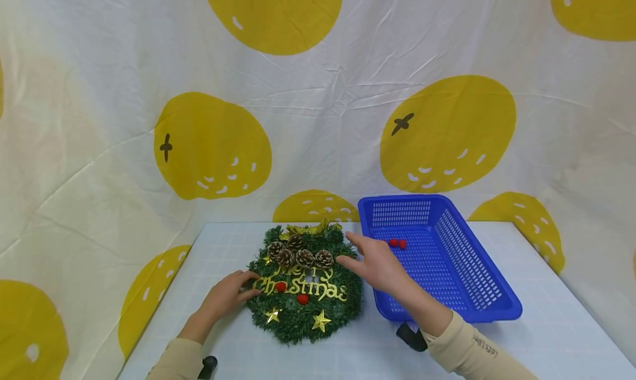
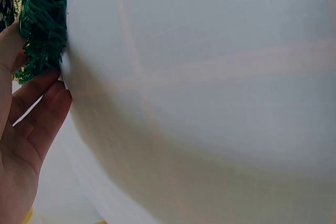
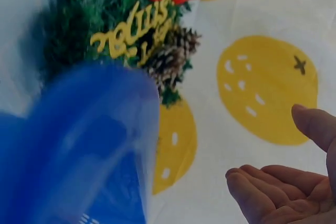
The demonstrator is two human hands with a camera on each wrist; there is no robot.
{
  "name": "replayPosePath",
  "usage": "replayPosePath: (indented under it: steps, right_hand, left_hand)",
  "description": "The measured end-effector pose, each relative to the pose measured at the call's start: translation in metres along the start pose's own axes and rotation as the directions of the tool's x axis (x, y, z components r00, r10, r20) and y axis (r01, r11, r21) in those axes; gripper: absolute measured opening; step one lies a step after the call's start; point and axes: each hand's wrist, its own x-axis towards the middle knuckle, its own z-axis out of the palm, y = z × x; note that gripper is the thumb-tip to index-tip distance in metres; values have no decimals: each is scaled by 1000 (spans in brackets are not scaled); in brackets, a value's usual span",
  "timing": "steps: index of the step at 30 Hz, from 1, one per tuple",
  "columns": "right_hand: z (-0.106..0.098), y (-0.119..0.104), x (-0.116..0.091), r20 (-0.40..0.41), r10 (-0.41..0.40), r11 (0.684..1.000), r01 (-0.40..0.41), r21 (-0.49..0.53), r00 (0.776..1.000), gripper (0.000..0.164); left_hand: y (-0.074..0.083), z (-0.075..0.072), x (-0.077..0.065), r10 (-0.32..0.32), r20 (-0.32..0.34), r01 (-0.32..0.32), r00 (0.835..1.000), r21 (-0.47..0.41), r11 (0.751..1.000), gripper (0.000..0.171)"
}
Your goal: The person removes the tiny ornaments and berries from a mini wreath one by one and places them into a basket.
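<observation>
A green Christmas wreath (image 1: 298,316) lies on the table, with gold "Merry Christmas" lettering (image 1: 330,290), several pine cones (image 1: 305,258), gold stars (image 1: 321,321) and a gold bow at its far side. Two red berry-like pieces (image 1: 302,299) sit on and just below the lettering. My left hand (image 1: 223,300) grips the wreath's left edge; in the left wrist view its thumb and fingers come around the green tinsel (image 2: 44,19). The right hand (image 1: 380,264) hovers between the wreath's right side and the basket, fingers extended and thumb apart, holding nothing.
A blue plastic basket (image 1: 497,291) stands right of the wreath, with a few small red pieces (image 1: 397,243) inside. The white table (image 1: 228,358) ends at a hanging cloth (image 1: 318,148) printed with yellow fruit. In the right wrist view the basket's rim (image 3: 121,82) partly covers the wreath.
</observation>
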Motion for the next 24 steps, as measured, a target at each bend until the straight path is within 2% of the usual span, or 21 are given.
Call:
replayPosePath:
  steps: [16, 24]
  right_hand:
    - [36, -7, -12, 43, -38, 996, 35, 81, 998, 65]
    - [53, -3, -15, 98, -43, 992, 30, 125, 994, 63]
  left_hand:
    - [-2, -2, 1, -10, 8, 10, 1000, 11, 1000, 36]
    - [-4, 0, 2, 1, 18, -1, 1000, -3, 1000, 36]
